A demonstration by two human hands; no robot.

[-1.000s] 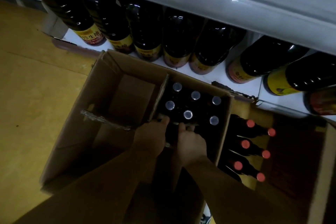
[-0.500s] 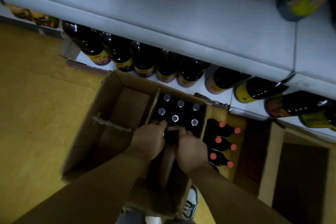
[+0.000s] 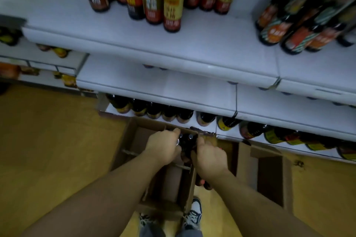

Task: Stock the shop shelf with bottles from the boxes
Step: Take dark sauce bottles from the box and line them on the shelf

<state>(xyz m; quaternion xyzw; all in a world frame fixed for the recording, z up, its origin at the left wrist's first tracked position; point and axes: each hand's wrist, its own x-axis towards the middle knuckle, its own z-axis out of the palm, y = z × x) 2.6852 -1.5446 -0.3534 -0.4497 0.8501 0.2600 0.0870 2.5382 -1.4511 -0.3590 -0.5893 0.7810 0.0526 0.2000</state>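
An open cardboard box stands on the floor in front of the shelving. Between my hands is a cluster of dark bottles with silver caps. My left hand grips the bottles from the left side, and my right hand grips them from the right. The bottles are lifted above the box. Most of each bottle is hidden by my hands. The white middle shelf above the box is bare in front.
Labelled dark bottles stand on the top shelf, more at its right. Large dark bottles line the bottom shelf. A second open box sits on the yellow floor to the right. My shoes are beside the box.
The view has risen, so the upper shelves now show. Both hands have come up with the dark bottles held between them, out of the box.
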